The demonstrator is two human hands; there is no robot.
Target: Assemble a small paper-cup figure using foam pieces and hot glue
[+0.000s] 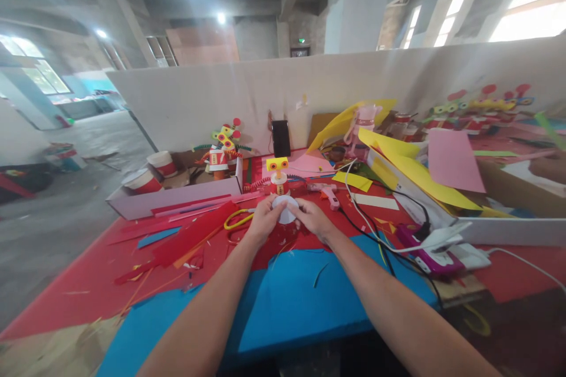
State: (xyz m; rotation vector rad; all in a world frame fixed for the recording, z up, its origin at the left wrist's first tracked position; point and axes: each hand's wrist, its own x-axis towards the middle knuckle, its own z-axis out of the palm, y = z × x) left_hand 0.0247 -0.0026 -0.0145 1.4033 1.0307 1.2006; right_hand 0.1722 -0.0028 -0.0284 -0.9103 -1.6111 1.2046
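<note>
A round white paper disc [288, 214] is pinched at its edges between my two hands. My left hand [264, 218] grips its left side with the thumb on top, and my right hand [313, 218] has the right side likewise. Just behind the disc is a paper-cup figure [278, 184] with a yellow head, big round eyes and folded-paper arms, one red and one dark. Whether the disc touches the figure cannot be made out. Yellow-handled scissors [236, 220] lie left of my left hand. A pink glue gun [329, 195] rests beyond my right hand.
Red and blue sheets cover the table, strewn with paper scraps. At left, a white box [177, 199] holds cups and finished-looking figures. A phone [280, 138] leans on the back board. Cables run to a purple power strip [427, 253]; a paper-filled box [522, 230] stands right.
</note>
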